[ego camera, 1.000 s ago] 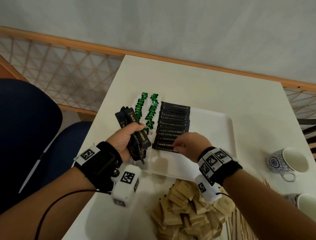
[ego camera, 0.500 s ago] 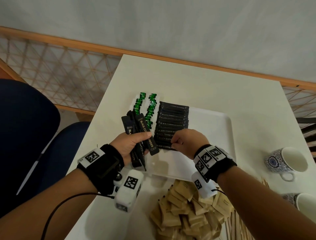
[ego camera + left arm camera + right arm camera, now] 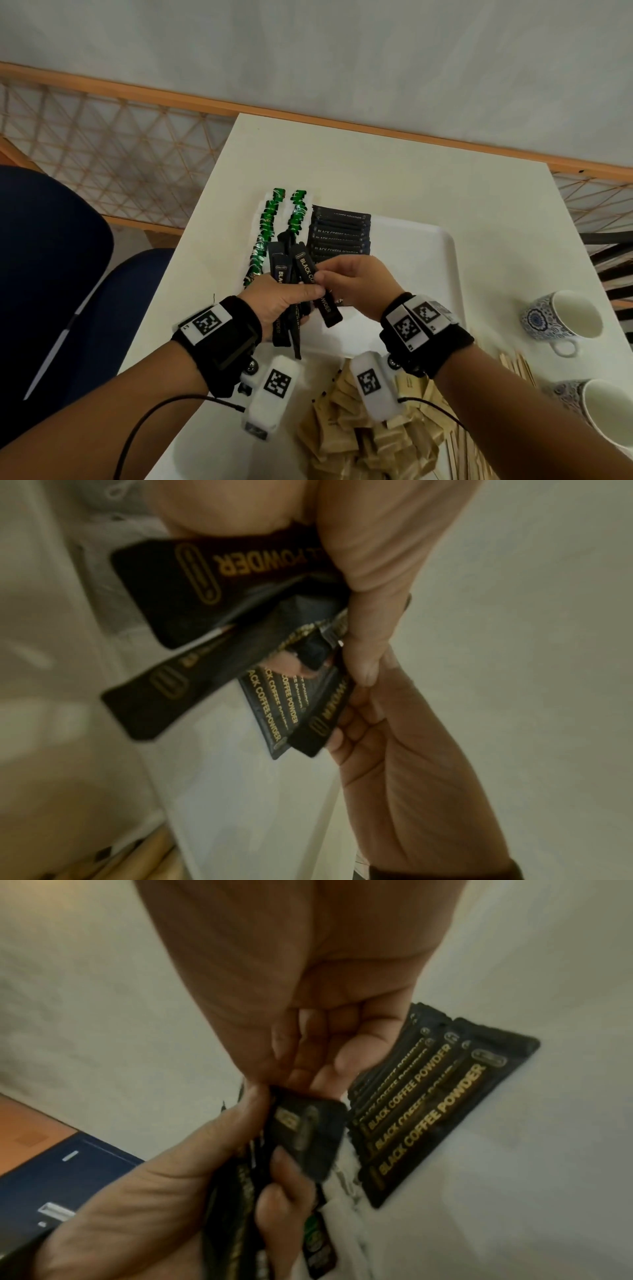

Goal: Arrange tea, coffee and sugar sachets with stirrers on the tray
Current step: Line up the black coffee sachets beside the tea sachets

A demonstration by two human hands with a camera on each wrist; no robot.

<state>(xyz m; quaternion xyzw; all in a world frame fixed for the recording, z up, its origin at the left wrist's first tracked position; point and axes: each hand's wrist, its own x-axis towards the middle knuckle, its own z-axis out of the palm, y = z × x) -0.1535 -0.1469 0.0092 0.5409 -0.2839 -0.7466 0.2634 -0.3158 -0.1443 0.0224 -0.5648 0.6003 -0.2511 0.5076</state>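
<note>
We grip a bundle of black coffee sachets in our left hand above the tray's near-left corner, while our right hand pinches one sachet from it; laid coffee sachets line the tray's left side.

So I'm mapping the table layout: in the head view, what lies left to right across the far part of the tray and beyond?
Green tea sachets → black coffee sachet row → bare tray → patterned cup.
</note>
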